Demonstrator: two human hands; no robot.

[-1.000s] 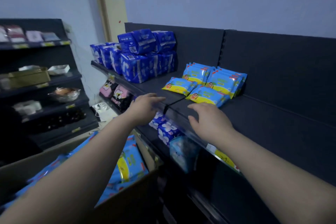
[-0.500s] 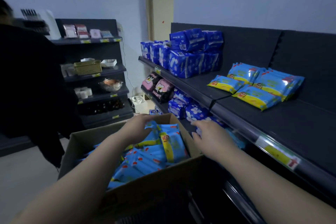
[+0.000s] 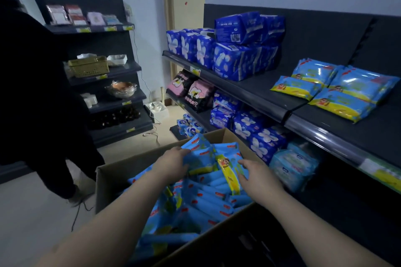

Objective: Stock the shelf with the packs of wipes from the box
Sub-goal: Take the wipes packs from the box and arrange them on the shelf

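Few packs (image 3: 338, 91) sit on the right shelf (image 3: 379, 134); the lower-centre box (image 3: 117, 175) looks full, left hand (image 3: 173, 165) gripping a pack (image 3: 200, 156), right hand (image 3: 258, 174) spread beside another.

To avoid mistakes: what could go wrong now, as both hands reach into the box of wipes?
The left hand grips one upright pack, the right hand only touches a second pack; the glossy packs may slide out when lifted.
The packs on the shelf lie near its front edge; adding more could push them off.
A person stands close beside the box; a bump seems possible.
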